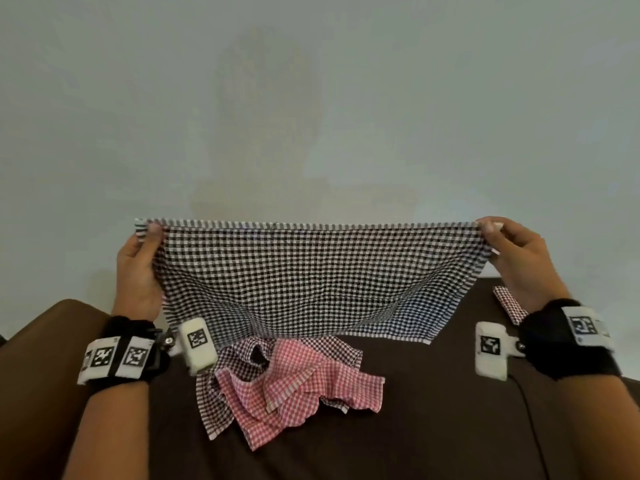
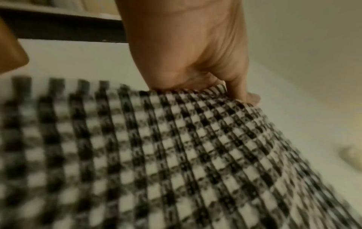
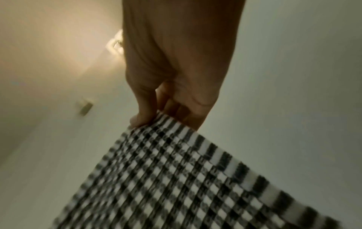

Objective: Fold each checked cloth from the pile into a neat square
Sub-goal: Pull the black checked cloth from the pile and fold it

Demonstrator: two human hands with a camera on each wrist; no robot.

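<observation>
The person holds a black cloth (image 1: 318,275) up in the air, stretched wide and flat. It has small black and white checks. The left hand (image 1: 138,268) pinches its top left corner, and the right hand (image 1: 516,254) pinches its top right corner. The bottom edge hangs down near the pile (image 1: 287,382) of pink and dark checked cloths, all crumpled on the brown table (image 1: 433,427). Another pink cloth (image 1: 509,303) lies by the right wrist.
</observation>
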